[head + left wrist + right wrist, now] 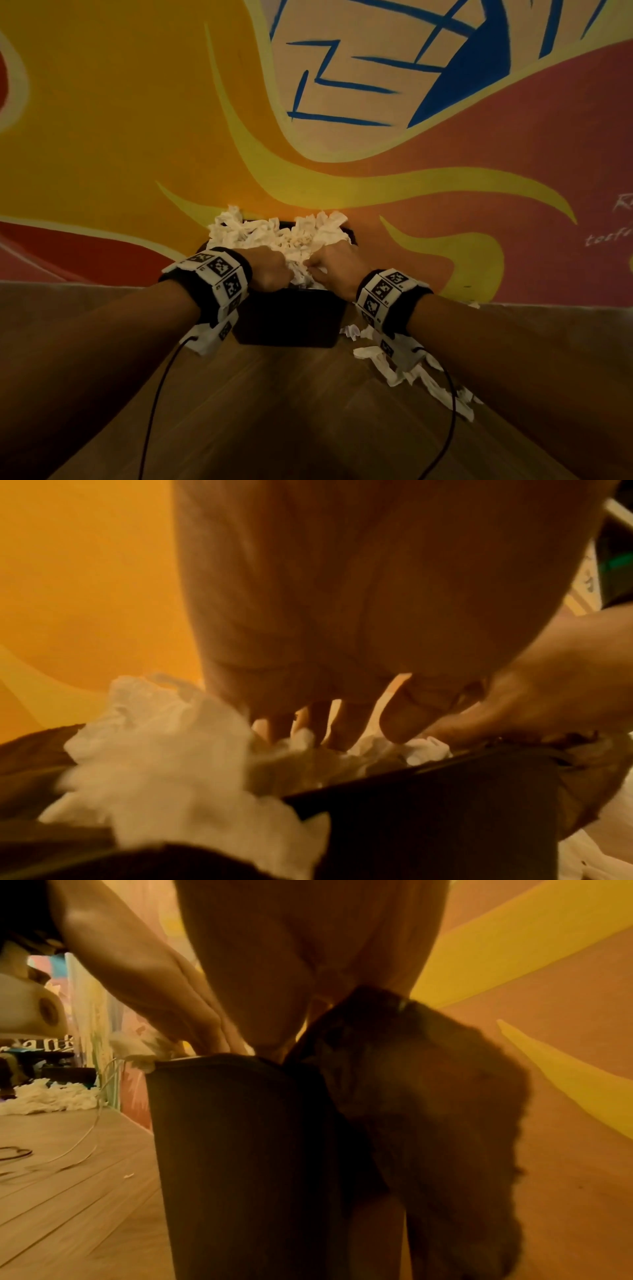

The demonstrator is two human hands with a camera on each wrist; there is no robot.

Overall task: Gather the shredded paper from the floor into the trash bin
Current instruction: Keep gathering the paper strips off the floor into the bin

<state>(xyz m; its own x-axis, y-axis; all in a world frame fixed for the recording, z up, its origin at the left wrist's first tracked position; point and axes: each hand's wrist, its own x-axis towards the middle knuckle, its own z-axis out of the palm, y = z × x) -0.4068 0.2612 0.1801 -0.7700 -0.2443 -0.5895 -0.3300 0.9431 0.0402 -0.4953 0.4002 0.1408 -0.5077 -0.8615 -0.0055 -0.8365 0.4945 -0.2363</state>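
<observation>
A black trash bin [287,318] stands against the painted wall, heaped over its rim with white shredded paper [281,236]. Both my hands are on top of that heap at the bin's near edge. My left hand [286,274] points its straight fingers [346,723] down into the paper [154,750]. My right hand [317,270] presses in beside it, and its fingertips are hidden behind the bin rim [212,1057]. Neither hand visibly grips a clump. More shreds [411,373] lie on the floor right of the bin.
The wooden floor [274,411] spreads out in front of the bin. In the right wrist view another pile of shreds [44,1096] lies far off along the wall, and paper in shadow [428,1096] hangs over the bin's side. Wrist cables [161,394] trail down.
</observation>
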